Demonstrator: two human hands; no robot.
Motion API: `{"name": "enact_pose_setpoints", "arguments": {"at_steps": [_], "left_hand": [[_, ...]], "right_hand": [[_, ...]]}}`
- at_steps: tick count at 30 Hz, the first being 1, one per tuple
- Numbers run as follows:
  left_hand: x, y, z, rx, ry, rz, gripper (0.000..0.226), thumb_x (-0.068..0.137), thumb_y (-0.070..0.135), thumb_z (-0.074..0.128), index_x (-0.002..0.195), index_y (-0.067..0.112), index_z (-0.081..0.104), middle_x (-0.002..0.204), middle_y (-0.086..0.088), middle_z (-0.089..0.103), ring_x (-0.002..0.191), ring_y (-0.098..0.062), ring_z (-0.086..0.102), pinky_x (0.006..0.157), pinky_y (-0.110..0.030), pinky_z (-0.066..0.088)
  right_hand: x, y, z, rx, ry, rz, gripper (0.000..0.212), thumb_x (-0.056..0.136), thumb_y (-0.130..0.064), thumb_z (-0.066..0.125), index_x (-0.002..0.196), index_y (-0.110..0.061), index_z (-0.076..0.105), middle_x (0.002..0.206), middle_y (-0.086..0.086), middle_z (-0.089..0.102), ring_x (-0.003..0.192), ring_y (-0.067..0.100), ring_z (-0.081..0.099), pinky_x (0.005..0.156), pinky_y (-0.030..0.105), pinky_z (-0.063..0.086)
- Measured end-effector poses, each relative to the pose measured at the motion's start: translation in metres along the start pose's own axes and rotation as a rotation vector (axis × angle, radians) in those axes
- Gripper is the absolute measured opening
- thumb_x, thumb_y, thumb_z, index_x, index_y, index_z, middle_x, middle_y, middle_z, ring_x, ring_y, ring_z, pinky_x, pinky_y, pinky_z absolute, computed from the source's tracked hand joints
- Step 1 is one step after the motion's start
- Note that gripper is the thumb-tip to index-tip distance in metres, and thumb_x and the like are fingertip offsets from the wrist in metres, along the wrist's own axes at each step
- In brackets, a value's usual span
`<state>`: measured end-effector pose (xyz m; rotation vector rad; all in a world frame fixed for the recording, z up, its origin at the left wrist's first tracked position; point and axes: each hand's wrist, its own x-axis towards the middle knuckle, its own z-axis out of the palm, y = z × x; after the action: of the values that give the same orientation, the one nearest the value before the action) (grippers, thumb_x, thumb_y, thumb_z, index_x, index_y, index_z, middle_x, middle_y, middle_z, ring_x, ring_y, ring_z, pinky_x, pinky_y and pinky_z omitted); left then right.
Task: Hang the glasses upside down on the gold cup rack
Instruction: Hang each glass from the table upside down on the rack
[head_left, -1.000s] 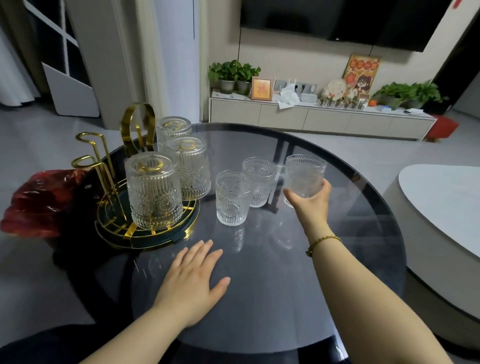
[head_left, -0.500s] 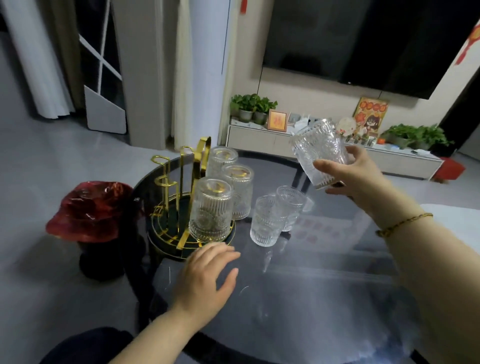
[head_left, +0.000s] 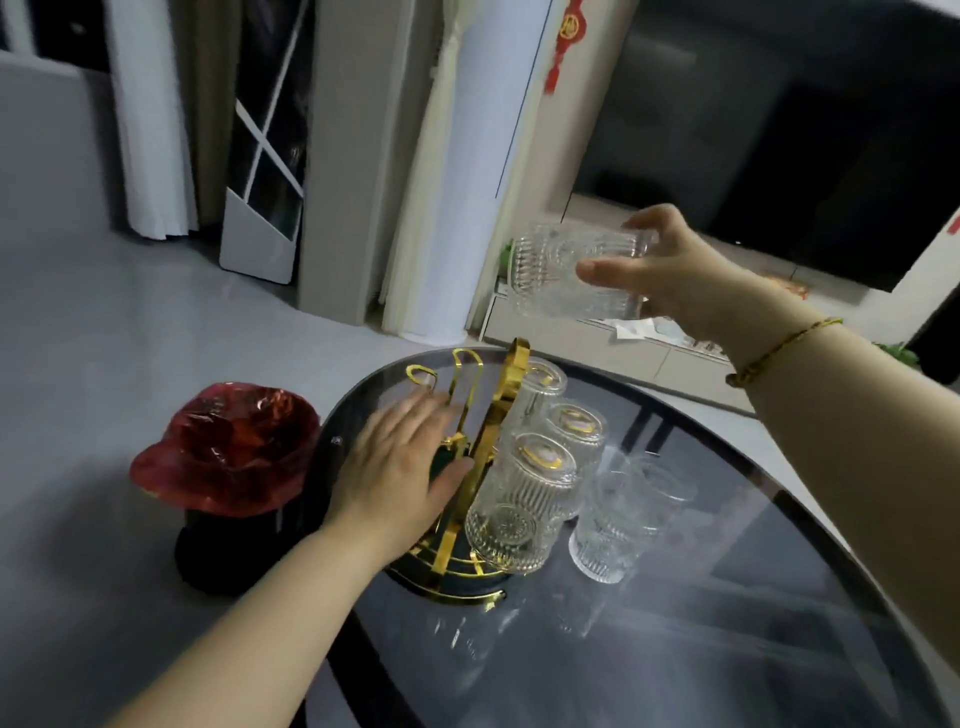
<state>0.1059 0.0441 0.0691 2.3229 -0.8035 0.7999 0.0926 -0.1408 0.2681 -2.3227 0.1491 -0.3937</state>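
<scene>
Lifted higher and tipped sideways since 0.5 s ago: ribbed glass (head_left: 576, 273), gripped in right hand (head_left: 670, 270) above the table's far edge. Moved onto gold cup rack (head_left: 483, 467), left hand (head_left: 400, 467), fingers spread open, hiding 1 peg. Hung upside down already, 3 glasses (head_left: 524, 499). Blurred beside them, 2 upright glasses (head_left: 623, 519). Off the table's (head_left: 727, 623) left edge, red-topped bin (head_left: 228, 457).

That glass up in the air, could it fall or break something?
Maybe. The right hand holds the glass sideways, high above the table, so a slip could shatter it. Coming down, it might knock the three hung glasses on the gold rack. The left hand sits near the empty hooks and could get bumped.
</scene>
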Motion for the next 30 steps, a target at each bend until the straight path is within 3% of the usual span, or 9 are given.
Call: {"name": "enact_pose_setpoints", "arguments": {"at_steps": [2, 3, 6, 9, 14, 20, 23, 30], "left_hand": [[0.002, -0.001, 0.000, -0.089, 0.042, -0.023, 0.054, 0.089, 0.045, 0.030, 0.103, 0.005, 0.063, 0.109, -0.015, 0.065, 0.106, -0.034, 0.057, 0.090, -0.047, 0.026], [0.005, 0.000, -0.002, -0.124, 0.067, -0.039, 0.048, 0.087, 0.040, 0.034, 0.098, 0.006, 0.065, 0.106, -0.015, 0.067, 0.103, -0.033, 0.059, 0.089, -0.046, 0.029], [0.005, 0.003, -0.001, -0.162, 0.120, -0.069, 0.042, 0.086, 0.032, 0.036, 0.090, 0.005, 0.068, 0.100, -0.015, 0.069, 0.099, -0.032, 0.061, 0.086, -0.049, 0.040], [0.003, 0.001, 0.002, -0.176, 0.153, -0.063, 0.040, 0.087, 0.029, 0.037, 0.089, 0.005, 0.069, 0.097, -0.014, 0.070, 0.096, -0.031, 0.063, 0.084, -0.047, 0.044], [0.006, -0.003, 0.006, -0.177, 0.182, -0.056, 0.043, 0.089, 0.031, 0.034, 0.088, 0.006, 0.069, 0.096, -0.012, 0.070, 0.094, -0.029, 0.064, 0.082, -0.041, 0.045], [0.004, -0.004, 0.010, -0.184, 0.194, -0.070, 0.055, 0.094, 0.040, 0.023, 0.095, 0.008, 0.068, 0.100, -0.010, 0.070, 0.098, -0.025, 0.062, 0.084, -0.038, 0.044], [0.004, -0.005, 0.011, -0.193, 0.208, -0.068, 0.047, 0.093, 0.036, 0.029, 0.096, 0.009, 0.068, 0.101, -0.009, 0.070, 0.097, -0.025, 0.062, 0.084, -0.037, 0.044], [0.003, -0.007, 0.012, -0.222, 0.237, -0.049, 0.059, 0.095, 0.042, 0.018, 0.097, 0.008, 0.067, 0.100, -0.008, 0.070, 0.094, -0.024, 0.063, 0.082, -0.029, 0.040]], "right_hand": [[0.015, -0.013, 0.016, -0.134, -0.029, -0.061, 0.064, 0.072, -0.026, 0.070, 0.124, -0.016, 0.034, 0.099, 0.001, 0.046, 0.074, 0.014, 0.051, 0.040, 0.012, 0.047], [0.023, -0.019, 0.024, -0.203, -0.041, -0.084, 0.064, 0.072, -0.027, 0.070, 0.124, -0.017, 0.035, 0.104, 0.001, 0.044, 0.080, 0.017, 0.052, 0.042, 0.014, 0.048], [0.041, -0.030, 0.050, -0.392, -0.118, -0.092, 0.061, 0.071, -0.031, 0.069, 0.123, -0.021, 0.039, 0.112, 0.003, 0.042, 0.090, 0.021, 0.050, 0.054, 0.022, 0.046], [0.055, -0.026, 0.067, -0.552, -0.187, -0.140, 0.061, 0.070, -0.032, 0.070, 0.123, -0.021, 0.041, 0.122, 0.008, 0.046, 0.091, 0.020, 0.047, 0.055, 0.023, 0.044], [0.067, -0.018, 0.087, -0.698, -0.294, -0.166, 0.067, 0.068, -0.034, 0.072, 0.125, -0.019, 0.041, 0.129, 0.010, 0.048, 0.102, 0.025, 0.050, 0.086, 0.034, 0.046], [0.075, -0.011, 0.114, -0.829, -0.459, -0.159, 0.072, 0.068, -0.030, 0.073, 0.130, -0.017, 0.036, 0.135, 0.011, 0.043, 0.115, 0.029, 0.047, 0.095, 0.038, 0.042], [0.076, -0.006, 0.125, -0.867, -0.510, -0.149, 0.074, 0.068, -0.029, 0.074, 0.130, -0.018, 0.036, 0.133, 0.010, 0.045, 0.113, 0.028, 0.048, 0.087, 0.034, 0.042], [0.077, 0.005, 0.138, -0.953, -0.558, -0.173, 0.077, 0.066, -0.031, 0.075, 0.129, -0.017, 0.035, 0.128, 0.010, 0.050, 0.111, 0.026, 0.050, 0.083, 0.032, 0.041]]}}
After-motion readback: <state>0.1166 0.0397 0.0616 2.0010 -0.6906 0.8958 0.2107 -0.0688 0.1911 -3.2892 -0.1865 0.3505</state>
